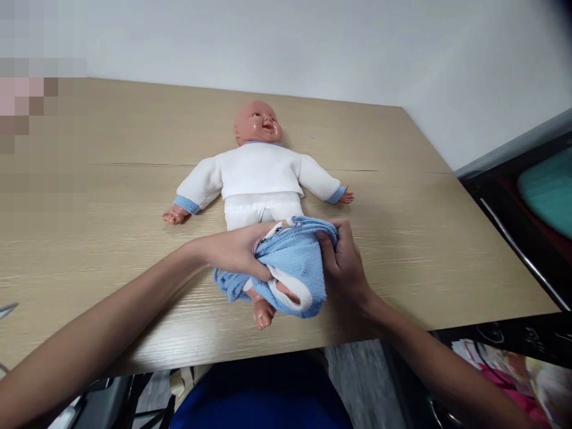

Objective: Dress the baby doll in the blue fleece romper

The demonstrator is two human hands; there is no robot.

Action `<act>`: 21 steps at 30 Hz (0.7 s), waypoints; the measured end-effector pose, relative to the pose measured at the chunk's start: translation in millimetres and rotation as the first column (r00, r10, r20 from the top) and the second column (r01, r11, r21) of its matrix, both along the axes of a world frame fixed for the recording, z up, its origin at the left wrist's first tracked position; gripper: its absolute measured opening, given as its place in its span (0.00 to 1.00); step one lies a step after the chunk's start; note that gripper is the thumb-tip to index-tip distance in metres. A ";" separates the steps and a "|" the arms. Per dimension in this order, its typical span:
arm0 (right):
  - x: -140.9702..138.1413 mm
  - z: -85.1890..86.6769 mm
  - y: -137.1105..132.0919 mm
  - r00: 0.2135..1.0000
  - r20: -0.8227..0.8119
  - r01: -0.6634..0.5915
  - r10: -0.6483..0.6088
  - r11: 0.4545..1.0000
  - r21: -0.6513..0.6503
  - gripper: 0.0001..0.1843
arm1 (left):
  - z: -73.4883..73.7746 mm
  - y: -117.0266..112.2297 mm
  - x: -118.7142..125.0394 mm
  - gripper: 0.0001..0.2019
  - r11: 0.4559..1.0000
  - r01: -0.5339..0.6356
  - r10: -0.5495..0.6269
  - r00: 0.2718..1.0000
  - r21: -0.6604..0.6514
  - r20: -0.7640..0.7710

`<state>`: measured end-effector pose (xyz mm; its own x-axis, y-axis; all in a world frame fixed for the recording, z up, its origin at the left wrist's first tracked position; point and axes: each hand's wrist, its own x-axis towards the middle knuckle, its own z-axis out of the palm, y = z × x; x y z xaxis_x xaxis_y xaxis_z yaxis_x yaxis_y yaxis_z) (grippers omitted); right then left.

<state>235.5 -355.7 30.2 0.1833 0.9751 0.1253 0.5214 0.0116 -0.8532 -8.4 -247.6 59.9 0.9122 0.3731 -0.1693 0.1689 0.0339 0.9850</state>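
Note:
On its back on the table lies a baby doll (261, 170), head toward the wall, in a white top with blue cuffs and white bottoms. Blue terry pants (295, 256) with white trim are bunched round its lower legs. One bare foot (263, 313) pokes out; the other leg shows only as a bit of skin inside the white-trimmed leg opening (304, 298). My left hand (243, 250) grips the pants from the left, its thumb near that opening and its other fingers hidden by cloth. At the right side my right hand (342, 256) pinches the bunched waist edge.
The wooden table (134, 196) meets a pale wall (290, 47) at the back. To the right stands a black-framed piece (513, 232) with a teal item (549, 190). Colourful cloth or bags (504, 375) lie low at right. The upper left is pixelated.

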 end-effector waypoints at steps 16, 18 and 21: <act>38.0 3.4 8.6 0.721 -0.429 -0.556 0.544 0.824 0.109 0.29 | 3.1 -15.4 6.2 0.38 0.978 -0.204 0.200 0.977 0.044 0.080; 33.6 4.5 2.7 0.727 -0.428 -0.513 0.537 0.839 0.180 0.23 | 2.6 -15.6 6.7 0.36 0.978 -0.196 0.189 0.977 0.067 0.100; 27.5 3.3 -6.5 0.740 -0.437 -0.462 0.511 0.859 0.223 0.15 | 1.6 -13.2 4.8 0.35 0.983 -0.165 0.158 0.983 0.077 0.092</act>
<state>263.1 -362.2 33.5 -0.2532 0.9355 0.2465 -0.0371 0.2453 -0.9687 -3.6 -260.8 61.4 0.8485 0.5263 -0.0555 0.0836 -0.0298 0.9961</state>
